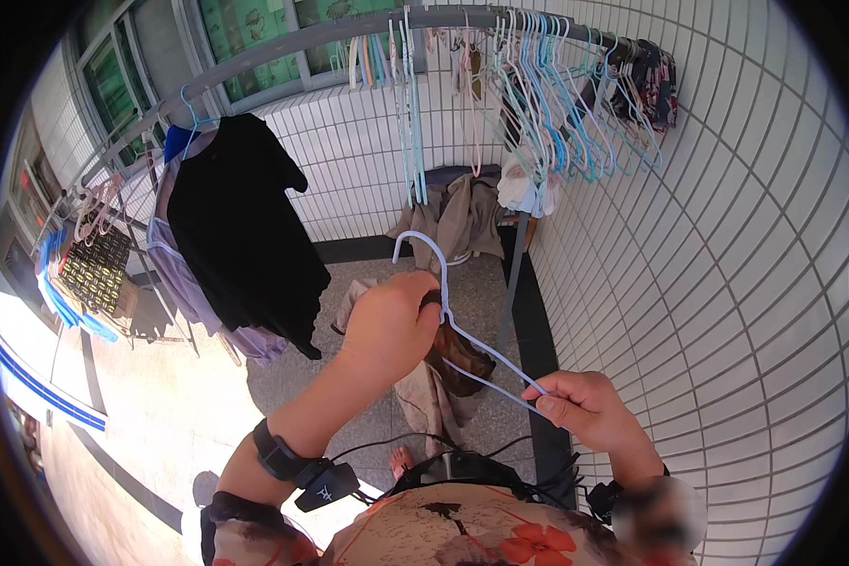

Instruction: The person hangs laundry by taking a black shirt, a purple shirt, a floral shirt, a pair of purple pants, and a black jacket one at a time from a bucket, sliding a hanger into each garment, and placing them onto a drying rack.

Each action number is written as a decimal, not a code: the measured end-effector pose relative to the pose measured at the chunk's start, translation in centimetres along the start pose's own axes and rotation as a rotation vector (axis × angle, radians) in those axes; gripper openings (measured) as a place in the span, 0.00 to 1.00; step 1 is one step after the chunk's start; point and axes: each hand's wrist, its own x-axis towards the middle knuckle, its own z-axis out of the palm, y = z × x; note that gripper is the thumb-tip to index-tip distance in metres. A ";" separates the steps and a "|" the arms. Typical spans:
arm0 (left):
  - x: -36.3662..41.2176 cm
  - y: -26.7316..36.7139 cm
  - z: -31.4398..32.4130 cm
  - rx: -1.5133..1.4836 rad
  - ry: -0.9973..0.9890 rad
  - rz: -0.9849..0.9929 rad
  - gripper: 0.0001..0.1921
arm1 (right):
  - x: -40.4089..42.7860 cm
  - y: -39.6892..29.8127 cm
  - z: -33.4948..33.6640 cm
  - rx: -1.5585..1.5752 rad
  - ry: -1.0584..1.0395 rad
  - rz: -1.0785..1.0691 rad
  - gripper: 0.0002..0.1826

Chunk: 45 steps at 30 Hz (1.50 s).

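Note:
A light blue clothes hanger (492,348) is held in front of me, its hook pointing up and away. My right hand (584,410) grips the hanger's right end between thumb and fingers. Near the hanger's neck, my left hand (403,311) is closed on a brown garment (467,359), which hangs down behind the hanger. Part of that cloth is hidden by my hand. Below it lies or hangs a beige patterned cloth (424,400); what holds it cannot be told.
Overhead runs a grey rail (276,46) with a black T-shirt (244,219) at the left and many hangers (552,106) at the right. Grey-brown trousers (460,205) hang low by the far wall. A tiled wall (686,283) stands close on the right.

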 end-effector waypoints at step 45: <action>-1.3 -5.3 -4.8 -0.300 0.015 -0.082 0.08 | 7.7 8.9 -0.4 0.431 0.337 0.119 0.07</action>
